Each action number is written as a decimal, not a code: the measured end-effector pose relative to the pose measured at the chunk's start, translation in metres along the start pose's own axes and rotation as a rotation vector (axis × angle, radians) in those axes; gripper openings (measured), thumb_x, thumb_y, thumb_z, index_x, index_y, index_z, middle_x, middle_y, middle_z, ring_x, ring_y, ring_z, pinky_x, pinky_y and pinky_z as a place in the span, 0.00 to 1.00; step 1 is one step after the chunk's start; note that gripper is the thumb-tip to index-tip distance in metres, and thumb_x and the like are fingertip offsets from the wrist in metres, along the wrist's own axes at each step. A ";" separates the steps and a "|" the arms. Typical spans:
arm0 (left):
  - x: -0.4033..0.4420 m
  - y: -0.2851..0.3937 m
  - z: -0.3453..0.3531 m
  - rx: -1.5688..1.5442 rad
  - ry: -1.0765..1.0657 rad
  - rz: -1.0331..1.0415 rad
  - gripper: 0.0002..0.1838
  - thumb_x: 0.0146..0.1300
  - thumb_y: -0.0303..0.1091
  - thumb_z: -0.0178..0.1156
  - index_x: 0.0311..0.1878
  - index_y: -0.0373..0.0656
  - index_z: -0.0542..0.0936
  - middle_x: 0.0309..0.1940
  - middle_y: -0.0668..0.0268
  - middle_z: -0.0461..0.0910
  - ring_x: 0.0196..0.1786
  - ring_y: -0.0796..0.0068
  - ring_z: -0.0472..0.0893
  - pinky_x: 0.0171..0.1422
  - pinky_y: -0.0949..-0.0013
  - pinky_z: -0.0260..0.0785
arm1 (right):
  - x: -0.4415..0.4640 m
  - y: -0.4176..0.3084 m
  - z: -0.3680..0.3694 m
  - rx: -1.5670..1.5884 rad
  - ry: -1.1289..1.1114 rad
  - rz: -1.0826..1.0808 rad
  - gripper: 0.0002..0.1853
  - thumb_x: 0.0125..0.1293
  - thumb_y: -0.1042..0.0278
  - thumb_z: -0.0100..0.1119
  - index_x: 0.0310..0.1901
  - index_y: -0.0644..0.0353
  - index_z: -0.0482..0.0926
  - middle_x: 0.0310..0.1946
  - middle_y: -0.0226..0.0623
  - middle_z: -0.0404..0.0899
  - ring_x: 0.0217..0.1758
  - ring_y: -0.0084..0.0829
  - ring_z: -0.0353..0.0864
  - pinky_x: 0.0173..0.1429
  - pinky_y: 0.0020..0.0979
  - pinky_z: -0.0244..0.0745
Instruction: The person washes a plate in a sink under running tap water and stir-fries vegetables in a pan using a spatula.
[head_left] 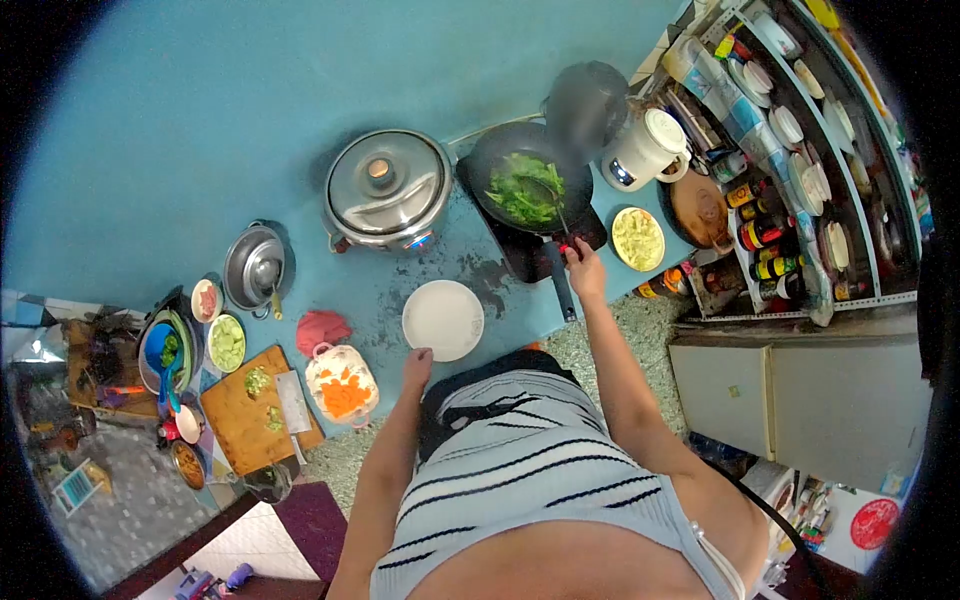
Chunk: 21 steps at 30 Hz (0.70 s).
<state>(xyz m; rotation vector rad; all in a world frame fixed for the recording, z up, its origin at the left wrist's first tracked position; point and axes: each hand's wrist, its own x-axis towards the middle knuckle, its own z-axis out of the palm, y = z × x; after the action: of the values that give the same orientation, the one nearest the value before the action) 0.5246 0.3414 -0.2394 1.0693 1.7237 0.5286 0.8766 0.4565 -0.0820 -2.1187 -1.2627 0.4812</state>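
A dark wok (487, 160) sits on a black cooktop (525, 262) with chopped leafy greens (525, 188) inside. My right hand (587, 272) is closed around the red-and-black handle of a cooking spatula (562, 222), whose far end reaches into the greens. The wok's own black handle (560, 285) points toward me, just left of that hand. On the counter in front of me lies a white plate (443, 320) with nothing on it. My left hand (418, 368) is closed at the plate's lower left rim, its fingertips partly hidden.
A large lidded steel pot (388, 185) stands left of the wok. To the right are a white jug (645, 150), a bowl of pale yellow food (638, 239) and shelves of bottles. At left lie a cutting board (235, 415), a cleaver (292, 402) and a basket with orange pieces (330, 365).
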 end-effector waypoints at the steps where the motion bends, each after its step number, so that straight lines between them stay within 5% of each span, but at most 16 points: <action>1: -0.001 0.005 0.001 -0.023 0.026 0.011 0.16 0.52 0.41 0.52 0.38 0.39 0.77 0.33 0.56 0.78 0.38 0.64 0.77 0.43 0.67 0.66 | 0.000 -0.002 -0.002 0.011 0.000 0.009 0.22 0.56 0.57 0.50 0.50 0.61 0.70 0.27 0.42 0.77 0.30 0.35 0.77 0.36 0.31 0.69; 4: 0.001 0.016 0.008 -0.073 0.070 0.023 0.16 0.52 0.40 0.52 0.38 0.39 0.77 0.32 0.56 0.78 0.37 0.63 0.77 0.43 0.68 0.67 | 0.022 0.000 0.000 0.053 0.031 -0.040 0.22 0.56 0.57 0.50 0.50 0.60 0.70 0.26 0.41 0.77 0.29 0.32 0.77 0.36 0.30 0.69; 6: -0.003 0.018 0.013 -0.084 0.097 0.006 0.15 0.52 0.40 0.52 0.38 0.39 0.77 0.32 0.56 0.78 0.37 0.64 0.77 0.43 0.68 0.66 | 0.038 -0.003 -0.001 0.071 -0.010 0.060 0.21 0.57 0.58 0.49 0.50 0.58 0.69 0.39 0.49 0.75 0.43 0.46 0.73 0.46 0.39 0.67; 14: -0.020 0.008 0.038 -0.107 0.194 -0.065 0.15 0.51 0.39 0.53 0.36 0.38 0.77 0.28 0.59 0.78 0.33 0.68 0.77 0.39 0.70 0.67 | 0.072 -0.022 -0.008 -0.058 -0.191 0.034 0.21 0.58 0.59 0.47 0.53 0.57 0.66 0.40 0.49 0.74 0.43 0.47 0.73 0.47 0.40 0.66; 21: -0.039 0.038 0.050 -0.170 0.215 -0.105 0.15 0.52 0.38 0.53 0.36 0.36 0.76 0.26 0.60 0.78 0.31 0.70 0.77 0.36 0.71 0.67 | 0.092 -0.007 -0.001 -0.002 -0.067 -0.059 0.21 0.58 0.58 0.48 0.52 0.57 0.68 0.35 0.45 0.76 0.38 0.40 0.76 0.42 0.37 0.68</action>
<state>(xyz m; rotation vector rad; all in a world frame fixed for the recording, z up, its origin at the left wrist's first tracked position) 0.5896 0.3207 -0.2110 0.8206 1.8720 0.7310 0.9167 0.5396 -0.0767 -2.0765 -1.3599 0.5294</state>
